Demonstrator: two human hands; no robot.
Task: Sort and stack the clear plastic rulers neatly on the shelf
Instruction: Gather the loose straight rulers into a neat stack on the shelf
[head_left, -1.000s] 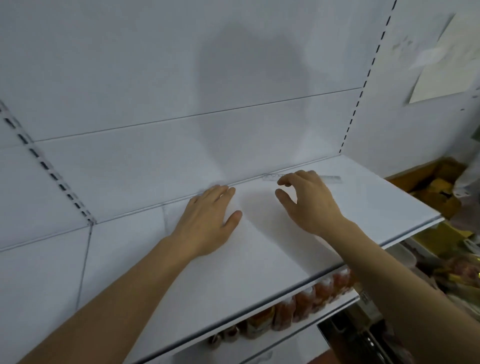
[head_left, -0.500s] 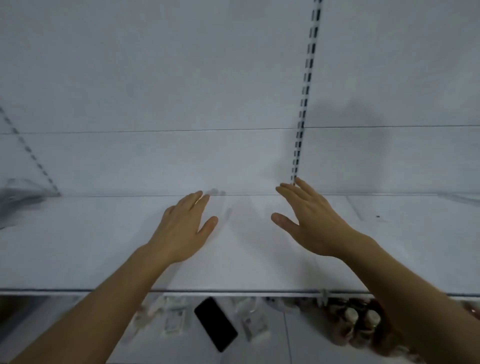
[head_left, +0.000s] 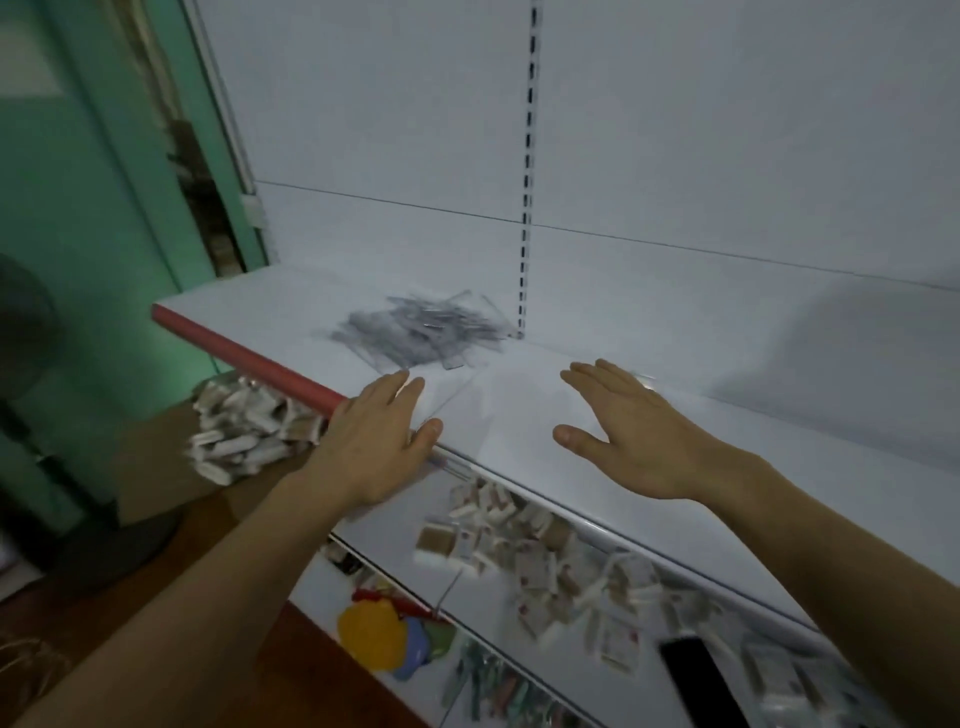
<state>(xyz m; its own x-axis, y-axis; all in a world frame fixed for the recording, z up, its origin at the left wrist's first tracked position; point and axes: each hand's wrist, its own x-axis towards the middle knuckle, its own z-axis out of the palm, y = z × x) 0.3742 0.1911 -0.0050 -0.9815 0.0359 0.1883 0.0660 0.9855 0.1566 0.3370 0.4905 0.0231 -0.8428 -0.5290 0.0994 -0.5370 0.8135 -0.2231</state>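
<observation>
White metal shelf (head_left: 701, 415), top tier: bare apart from one loose heap of clear plastic rulers (head_left: 423, 332) toward its left end, close to the back panel beside the slotted upright. The heap is unsorted; most long axes appear to run roughly left-right, some crossed.

Lower white shelf (head_left: 395, 545): scattered small white and brown packets (head_left: 524, 540), a yellow plastic piece (head_left: 371, 636), a black flat phone-like slab (head_left: 698, 680).

Left hand (head_left: 376, 434): flat, palm down at the front edge by the red edge strip (head_left: 244, 358), fingers spread, grasping nothing.

Right hand (head_left: 639, 436): flat over bare shelf, fingers loose, empty.

Key relation: the heap lies beyond and left of both hands. The left fingertips (head_left: 400, 382) are just short of its near edge; the right hand is well apart. Judgement: the left hand reaches first.
</observation>
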